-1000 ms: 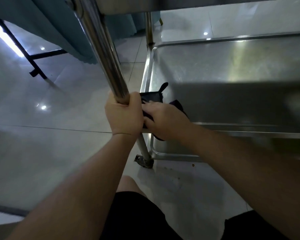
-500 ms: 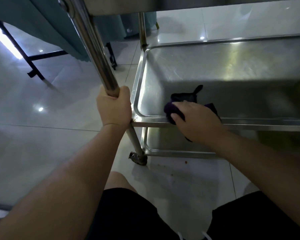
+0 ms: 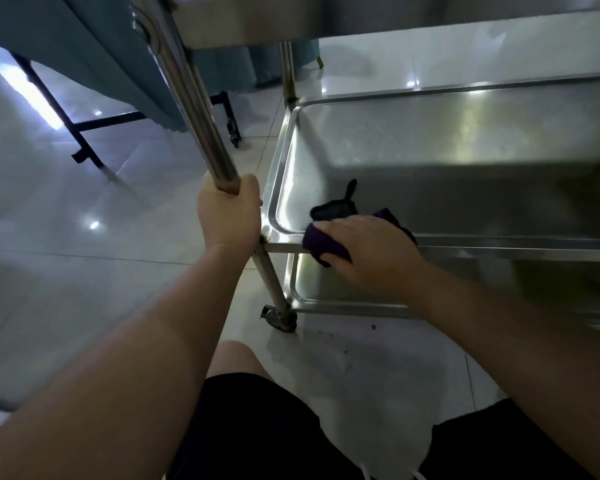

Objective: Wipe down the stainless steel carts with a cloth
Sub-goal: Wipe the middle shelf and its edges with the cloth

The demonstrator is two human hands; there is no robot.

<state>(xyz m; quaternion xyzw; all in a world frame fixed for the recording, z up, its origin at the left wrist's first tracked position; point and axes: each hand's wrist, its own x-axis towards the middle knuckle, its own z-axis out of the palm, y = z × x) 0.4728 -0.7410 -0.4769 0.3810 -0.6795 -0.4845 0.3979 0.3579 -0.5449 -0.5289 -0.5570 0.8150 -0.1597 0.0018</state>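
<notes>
**Cloth pressed on the near rim of the cart's middle shelf**

At the bottom of the frame sit the person's black shorts [image 3: 257, 427] and one bare knee [image 3: 236, 358], above pale glossy floor tiles [image 3: 66, 271] with a few small crumbs lying near the cart's corner. Both bare forearms reach up from the lower corners toward the middle of the frame.

The left hand [image 3: 227, 216] has a full grip on the cart's upright post [image 3: 194, 109], fingers and thumb wrapped round the tube just above the corner where the shelf joins it. Below that hand the post runs down to a small caster [image 3: 281, 318] on the floor.

The right hand [image 3: 368, 251], just right of centre, lies palm-down on a dark cloth [image 3: 326, 242] with the fingers fairly flat and spread over it; whether the thumb curls under the fabric cannot be told. The cloth is dark purple to black, bunched and folded, draped over the near rim of the middle shelf [image 3: 430, 150] close to its left corner. One part hangs over the rim's outer edge, another lies inside the tray, and a thin loop or tag sticks up from it.

The shelf is a shallow stainless tray with a raised rolled rim, brushed and dully reflective, half shaded. A lower shelf [image 3: 326, 285] shows beneath it, and the underside of an upper shelf [image 3: 243, 19] crosses the top of the frame.

Beyond, in the upper left, teal fabric [image 3: 84, 46] hangs over a black metal frame [image 3: 84, 133] on the tiles.
</notes>
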